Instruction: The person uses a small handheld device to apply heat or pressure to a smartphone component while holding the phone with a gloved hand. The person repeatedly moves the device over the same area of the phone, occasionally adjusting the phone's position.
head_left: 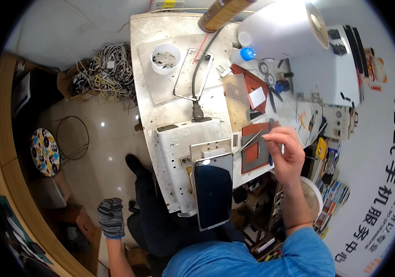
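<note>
My right hand hovers over the right side of the bench, thumb and forefinger pinched together. Whatever is between the fingertips is too small to make out. Right beside them is a slim metal tool, shaped like tweezers; I cannot tell whether the fingers touch it. My left hand, in a grey striped knit glove, is curled into a fist low on the left, away from the bench, with nothing visible in it. A phone with a dark screen rests on the metal plate of a white machine in front of me.
A white bowl of small scraps and a thin rectangular frame lie farther back, near a black cable. Red-and-grey mats, a blue-capped bottle and a large white cylinder stand right. Bundled cables fill a floor box.
</note>
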The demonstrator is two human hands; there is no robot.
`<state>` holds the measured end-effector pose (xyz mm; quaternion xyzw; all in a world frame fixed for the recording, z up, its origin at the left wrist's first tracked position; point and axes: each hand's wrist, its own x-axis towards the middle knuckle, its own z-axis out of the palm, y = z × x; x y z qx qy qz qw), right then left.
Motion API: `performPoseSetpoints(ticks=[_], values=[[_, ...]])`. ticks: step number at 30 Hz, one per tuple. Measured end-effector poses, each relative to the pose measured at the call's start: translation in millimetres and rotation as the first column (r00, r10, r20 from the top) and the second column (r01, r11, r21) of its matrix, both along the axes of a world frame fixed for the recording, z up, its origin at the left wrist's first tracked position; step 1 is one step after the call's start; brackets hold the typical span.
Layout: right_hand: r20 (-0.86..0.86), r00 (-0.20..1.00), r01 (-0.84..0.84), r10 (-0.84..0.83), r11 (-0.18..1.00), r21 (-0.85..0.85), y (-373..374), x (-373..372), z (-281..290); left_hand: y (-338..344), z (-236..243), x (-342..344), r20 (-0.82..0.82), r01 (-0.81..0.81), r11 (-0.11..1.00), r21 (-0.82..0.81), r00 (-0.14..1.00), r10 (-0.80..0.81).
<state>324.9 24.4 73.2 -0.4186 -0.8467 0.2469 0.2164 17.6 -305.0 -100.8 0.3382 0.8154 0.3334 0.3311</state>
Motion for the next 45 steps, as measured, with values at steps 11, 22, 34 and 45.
performPoseSetpoints(ticks=[11,22,34,45], values=[[-0.112,0.540,-0.832,0.834,0.509,-0.221,66,-125,-5,-2,-8,24,0.015,-0.329,0.944,0.035,0.944,0.329],[-0.042,0.262,-0.941,0.964,0.246,-0.232,71,-147,-10,-10,-18,44,-0.203,-0.272,0.959,0.073,0.938,0.281],[-0.017,0.168,-0.970,0.986,0.162,-0.179,68,-155,-10,-3,-12,47,-0.222,-0.268,0.963,0.021,0.938,0.266],[0.008,0.156,-0.971,0.988,0.154,-0.184,69,-155,-7,-4,-13,48,-0.204,-0.283,0.959,0.016,0.938,0.280]])
